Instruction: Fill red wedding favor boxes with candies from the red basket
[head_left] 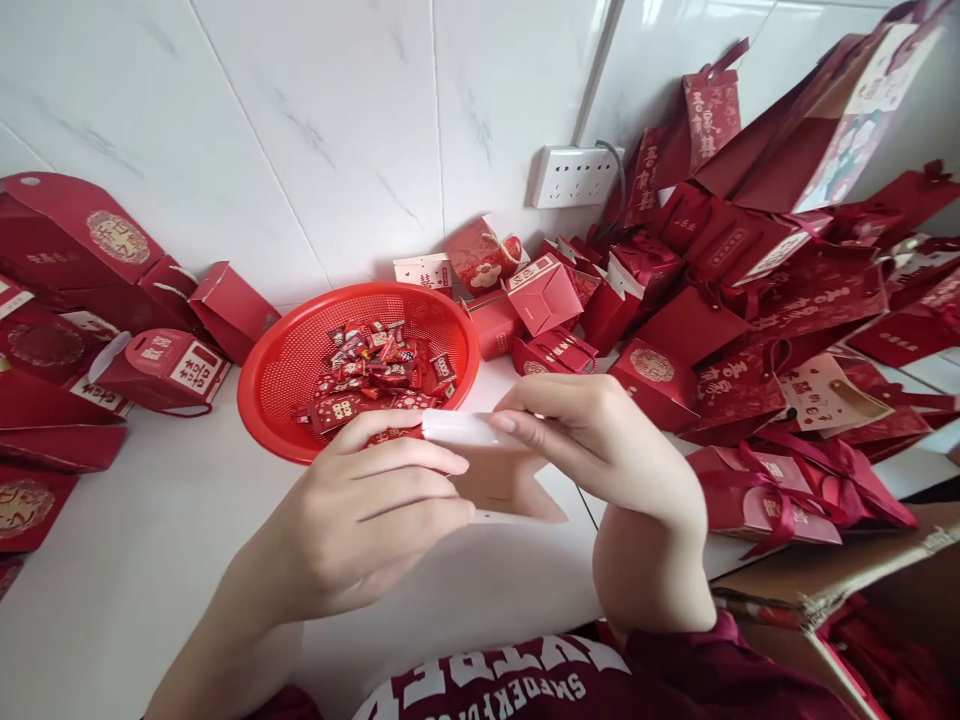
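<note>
Between my two hands is a small paper gift bag (510, 485), its mouth spread and its pale inside facing me. My left hand (375, 510) grips its left side, with the fingers laid across the edge. The thumb and forefinger of my right hand (600, 430) pinch the white upper rim. Much of the bag's outside is hidden. Just beyond my left hand stands a red plastic basket (262, 400) with wrapped candies (382, 370) heaped in it.
Red gift boxes (172, 365) stand at the left. Many red bags and boxes (795, 320) crowd the right side. An open cardboard carton (780, 585) sits at the lower right. A power strip (577, 177) is on the tiled wall behind.
</note>
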